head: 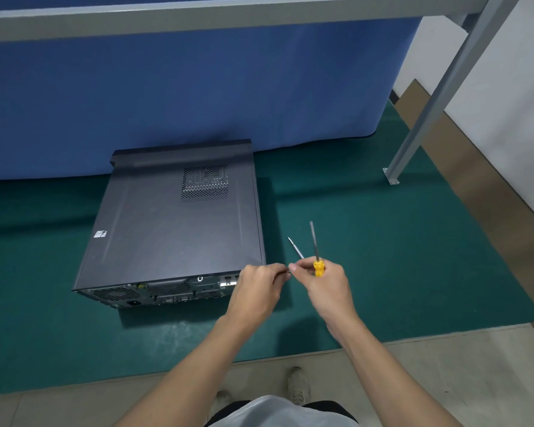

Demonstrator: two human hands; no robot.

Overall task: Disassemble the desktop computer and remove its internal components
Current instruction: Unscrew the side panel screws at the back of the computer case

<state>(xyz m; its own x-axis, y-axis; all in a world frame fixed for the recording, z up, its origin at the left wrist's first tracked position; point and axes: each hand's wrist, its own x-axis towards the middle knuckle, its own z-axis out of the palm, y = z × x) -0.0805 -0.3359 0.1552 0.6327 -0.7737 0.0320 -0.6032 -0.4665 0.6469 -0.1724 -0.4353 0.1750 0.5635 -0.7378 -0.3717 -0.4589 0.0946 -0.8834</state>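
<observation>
Fingers of my right hand (327, 288) curl round a yellow screwdriver (318, 268), shaft up, with a thinner tool (296, 248) sticking out beside it. My left hand (256, 288) pinches a small item (285, 271) I can't identify, by the rear corner of the computer (173, 223), which lies flat on the green mat (383, 257).

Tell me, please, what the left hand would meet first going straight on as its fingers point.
Probably the right hand, gripping a yellow-handled metal screwdriver, just ahead; depth is unclear.
</observation>
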